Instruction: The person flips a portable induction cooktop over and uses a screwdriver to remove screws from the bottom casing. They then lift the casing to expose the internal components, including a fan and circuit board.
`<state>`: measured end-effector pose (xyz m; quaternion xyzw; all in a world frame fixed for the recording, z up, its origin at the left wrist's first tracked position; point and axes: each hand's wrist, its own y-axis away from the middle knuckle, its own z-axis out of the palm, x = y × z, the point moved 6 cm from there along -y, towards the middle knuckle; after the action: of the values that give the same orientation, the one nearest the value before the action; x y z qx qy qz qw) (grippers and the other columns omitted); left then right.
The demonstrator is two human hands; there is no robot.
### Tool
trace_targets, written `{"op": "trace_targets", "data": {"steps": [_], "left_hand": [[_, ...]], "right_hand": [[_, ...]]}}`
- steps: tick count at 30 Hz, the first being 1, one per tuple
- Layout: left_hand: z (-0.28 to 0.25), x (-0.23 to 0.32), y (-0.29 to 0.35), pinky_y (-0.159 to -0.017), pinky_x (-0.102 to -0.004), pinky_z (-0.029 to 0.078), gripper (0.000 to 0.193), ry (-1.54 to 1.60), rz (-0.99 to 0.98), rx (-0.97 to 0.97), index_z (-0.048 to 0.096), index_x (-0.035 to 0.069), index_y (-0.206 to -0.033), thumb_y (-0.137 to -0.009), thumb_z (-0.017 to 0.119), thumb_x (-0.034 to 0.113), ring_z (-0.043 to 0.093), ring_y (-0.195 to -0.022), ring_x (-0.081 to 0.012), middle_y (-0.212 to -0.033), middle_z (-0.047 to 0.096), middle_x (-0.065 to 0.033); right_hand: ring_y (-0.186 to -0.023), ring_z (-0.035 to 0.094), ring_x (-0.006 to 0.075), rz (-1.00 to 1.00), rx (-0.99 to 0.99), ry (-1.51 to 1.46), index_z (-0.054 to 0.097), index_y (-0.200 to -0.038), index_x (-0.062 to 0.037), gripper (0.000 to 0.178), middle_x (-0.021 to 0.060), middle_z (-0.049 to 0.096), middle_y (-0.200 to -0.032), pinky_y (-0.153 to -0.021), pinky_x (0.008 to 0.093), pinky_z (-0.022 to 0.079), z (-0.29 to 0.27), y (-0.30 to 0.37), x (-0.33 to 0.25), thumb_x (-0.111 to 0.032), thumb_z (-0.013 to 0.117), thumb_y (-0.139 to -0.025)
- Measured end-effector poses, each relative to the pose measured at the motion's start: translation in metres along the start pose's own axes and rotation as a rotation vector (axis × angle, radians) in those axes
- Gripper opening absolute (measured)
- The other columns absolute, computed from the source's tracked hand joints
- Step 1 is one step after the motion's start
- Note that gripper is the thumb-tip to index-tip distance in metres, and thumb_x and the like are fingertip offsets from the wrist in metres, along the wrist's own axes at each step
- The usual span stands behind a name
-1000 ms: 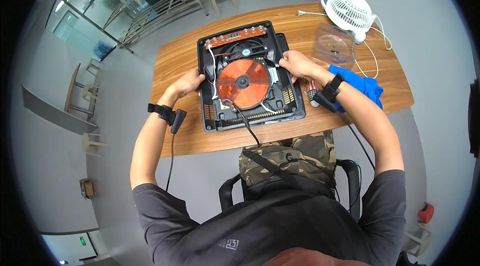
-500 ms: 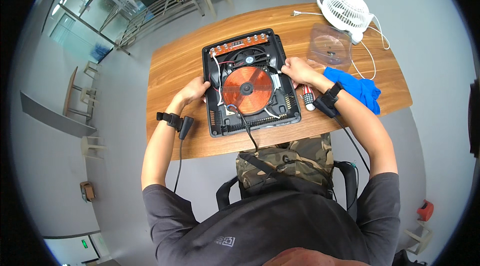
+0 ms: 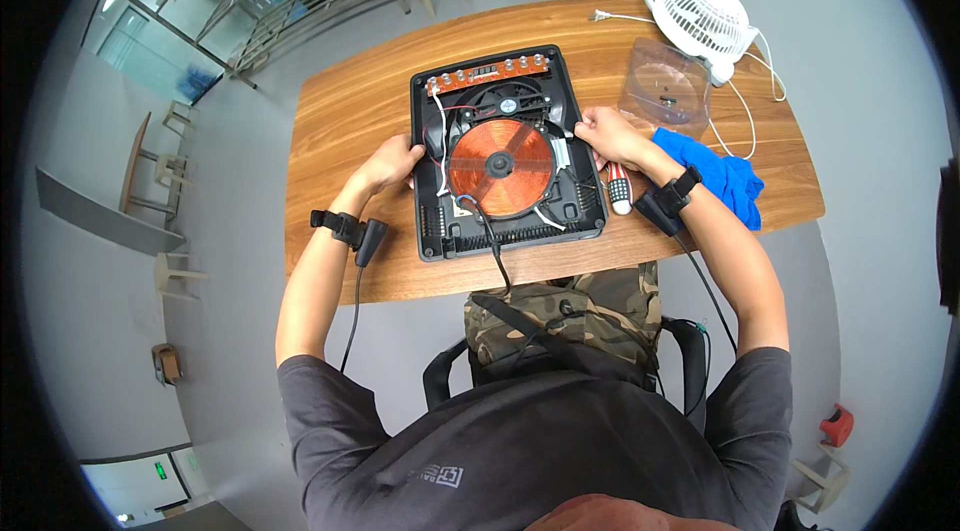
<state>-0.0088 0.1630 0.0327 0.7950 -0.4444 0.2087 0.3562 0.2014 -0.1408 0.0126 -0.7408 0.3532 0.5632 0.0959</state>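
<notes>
An opened induction cooker (image 3: 470, 241) lies on the wooden table in front of me, its black housing showing the inside. A round copper coil (image 3: 480, 146) fills its middle, with a small black fan (image 3: 510, 106) behind it and an orange circuit board (image 3: 465, 80) along the far edge. A black cord (image 3: 496, 256) runs off its near edge. My left hand (image 3: 393, 162) is closed on the left rim, its fingertips partly hidden under it. On the right rim my right hand (image 3: 610, 136) is closed too, with the thumb on the edge.
Next to my right wrist are a red-and-white striped screwdriver-like tool (image 3: 620, 193) and a blue cloth (image 3: 725, 181). Farther right stand a clear plastic box (image 3: 665, 81) with small parts and a white fan (image 3: 700, 16) with a trailing cord. The wooden table (image 3: 340, 131) has a curved far edge.
The cooker's housing has settled lower and flatter; the edge showing beneath its right side before is now covered. Both hands stay on the rims. The view has shifted slightly.
</notes>
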Motion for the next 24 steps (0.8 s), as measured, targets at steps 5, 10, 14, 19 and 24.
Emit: {"op": "trace_targets", "data": {"steps": [5, 10, 14, 19, 24], "left_hand": [[-0.001, 0.011, 0.014, -0.063, -0.0372, 0.054, 0.031, -0.012, -0.026, 0.15, 0.062, -0.006, -0.103, -0.101, 0.056, 0.025, 0.068, -0.069, -0.0194, -0.079, 0.068, -0.0118], [-0.011, 0.003, 0.025, -0.069, -0.0426, 0.055, 0.035, -0.301, 0.14, 0.456, 0.061, -0.006, -0.109, -0.096, 0.065, 0.027, 0.071, -0.073, -0.0311, -0.083, 0.07, -0.0187], [-0.001, 0.049, 0.047, -0.073, -0.0457, 0.055, 0.026, -0.409, 0.293, 0.41, 0.065, -0.001, -0.1, -0.094, 0.066, 0.025, 0.069, -0.075, -0.0385, -0.079, 0.069, -0.0206], [0.052, 0.102, 0.084, -0.074, -0.0461, 0.055, 0.017, -0.4, 0.53, 0.023, 0.065, 0.006, -0.105, -0.094, 0.065, 0.02, 0.07, -0.084, -0.038, -0.087, 0.071, -0.0181], [0.088, 0.133, 0.122, -0.083, -0.046, 0.055, 0.024, -0.53, 0.764, -0.333, 0.066, 0.006, -0.114, -0.093, 0.065, 0.017, 0.068, -0.099, -0.0363, -0.105, 0.069, -0.0156]], "right_hand": [[-0.048, 0.061, 0.016, -0.055, 0.072, 0.063, 0.056, -0.088, -0.0003, 0.027, 0.0072, 0.059, -0.061, -0.04, 0.0307, 0.053, -0.002, 0.007, 0.001, -0.024, 0.06, -0.101], [-0.059, 0.067, 0.0254, -0.105, 0.146, 0.305, 0.06, -0.08, 0.0, 0.041, 0.0125, 0.064, -0.064, -0.052, 0.0397, 0.053, -0.011, 0.018, -0.016, -0.036, 0.065, -0.099], [-0.073, 0.068, 0.0407, -0.218, 0.189, 0.496, 0.063, -0.074, 0.0012, 0.045, 0.0236, 0.067, -0.072, -0.07, 0.0485, 0.052, -0.02, 0.022, -0.039, -0.039, 0.067, -0.095], [-0.076, 0.067, 0.0429, -0.237, 0.064, 0.616, 0.063, -0.077, 0.0004, 0.04, 0.0252, 0.067, -0.074, -0.072, 0.0492, 0.052, -0.006, 0.025, -0.048, -0.036, 0.066, -0.095], [-0.08, 0.067, 0.0436, -0.251, 0.02, 0.657, 0.063, -0.081, 0.0008, 0.038, 0.0256, 0.068, -0.078, -0.074, 0.0497, 0.052, -0.001, 0.025, -0.05, -0.035, 0.067, -0.094]]}}
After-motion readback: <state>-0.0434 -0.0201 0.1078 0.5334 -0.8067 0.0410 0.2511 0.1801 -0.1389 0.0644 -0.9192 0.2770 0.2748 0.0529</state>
